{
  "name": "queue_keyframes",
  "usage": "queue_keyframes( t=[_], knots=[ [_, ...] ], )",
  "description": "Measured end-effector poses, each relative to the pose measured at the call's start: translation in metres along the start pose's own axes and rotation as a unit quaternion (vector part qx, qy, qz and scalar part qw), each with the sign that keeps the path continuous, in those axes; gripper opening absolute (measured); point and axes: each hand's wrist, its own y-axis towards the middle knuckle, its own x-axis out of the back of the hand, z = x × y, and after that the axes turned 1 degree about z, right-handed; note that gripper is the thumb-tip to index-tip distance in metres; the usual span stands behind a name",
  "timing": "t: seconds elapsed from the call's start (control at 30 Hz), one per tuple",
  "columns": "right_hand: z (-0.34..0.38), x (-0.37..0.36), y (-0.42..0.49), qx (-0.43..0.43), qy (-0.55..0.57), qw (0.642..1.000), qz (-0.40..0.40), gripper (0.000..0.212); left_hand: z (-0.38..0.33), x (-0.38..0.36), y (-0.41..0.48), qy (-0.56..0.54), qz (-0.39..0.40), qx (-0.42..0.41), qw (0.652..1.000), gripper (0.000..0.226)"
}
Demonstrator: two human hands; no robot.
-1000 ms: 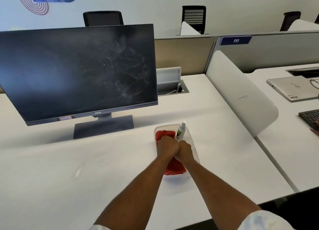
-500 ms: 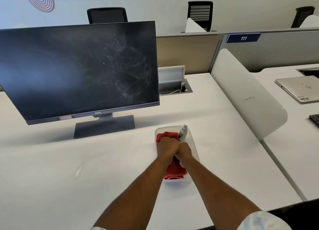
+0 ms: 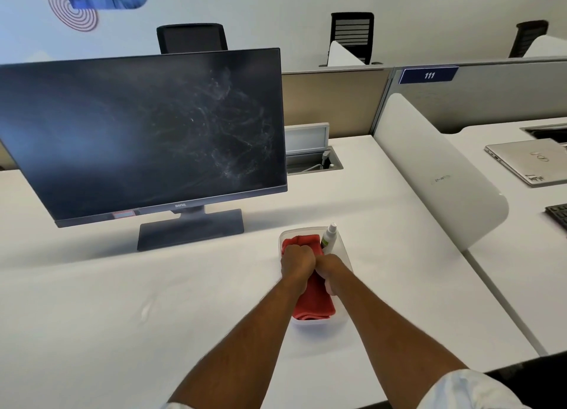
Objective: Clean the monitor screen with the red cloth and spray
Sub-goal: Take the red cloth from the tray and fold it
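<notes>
Monitor screen (image 3: 147, 132) stands up and to the left of both fists — smudges on its right side. My left hand (image 3: 297, 259) squeezes the red cloth (image 3: 313, 301) in the tray (image 3: 345, 255); my right hand (image 3: 333, 266) grips the spray bottle (image 3: 329, 239).

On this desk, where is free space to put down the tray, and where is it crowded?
Free: the white desk left of the tray, in front of the monitor stand; also the strip between tray and curved divider. Crowded: inside the tray, where both hands meet the red cloth and spray bottle.
</notes>
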Motion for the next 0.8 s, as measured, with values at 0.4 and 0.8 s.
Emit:
queue_keyframes(
  t=[0.4, 0.8],
  knots=[
    [0.015, 0.006, -0.016, -0.008, 0.004, 0.999, 0.052, 0.020, -0.007, 0.013, -0.011, -0.022, 0.020, -0.028, 0.999, 0.035],
    [0.081, -0.002, -0.058, 0.086, 0.033, 0.993, 0.076, 0.033, -0.029, 0.075, -0.011, -0.006, -0.086, -0.168, 0.982, 0.044]
  ],
)
